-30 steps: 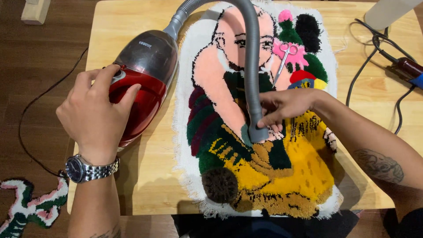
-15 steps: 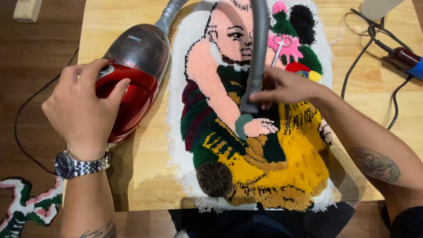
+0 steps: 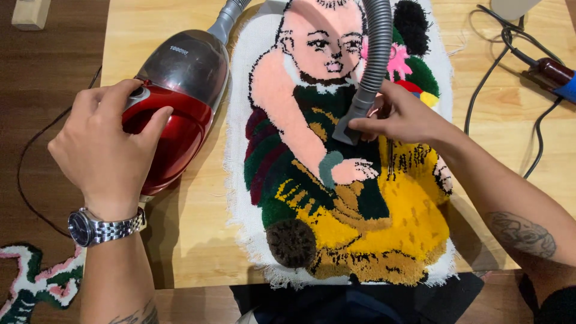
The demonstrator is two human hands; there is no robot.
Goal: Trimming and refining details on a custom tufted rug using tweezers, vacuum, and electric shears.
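While the left hand (image 3: 111, 150) lies spread, fingers apart, over the rear of the red vacuum (image 3: 174, 102), the right hand (image 3: 402, 114) is clamped on the grey hose (image 3: 377, 54) just above its nozzle (image 3: 348, 129).

Vacuum: small canister type, red body with a grey top, lying on the table (image 3: 180, 240) at the left, just beside the rug (image 3: 342, 180). Its hose leaves the front end toward the top edge of the view and comes back down over the rug.

Nozzle: dark grey, tilted, its tip touching the rug on the dark green patch below the figure's chin.

Rug: tufted piece on white backing with a frayed edge, lying flat in the middle of the table. It shows a pink-skinned figure in dark green over a wide yellow area, with a brown tuft near the bottom and black, pink, green and red patches at upper right.

Watch (image 3: 102, 227): steel bracelet, dark dial, on the left wrist.

Right forearm: tattooed, resting across the rug's right edge.

Cables (image 3: 492, 84): black, looped on the table at upper right, next to a dark red and blue tool (image 3: 558, 75).

Second tufted piece (image 3: 33, 282): green, pink and white, on the dark floor at lower left.
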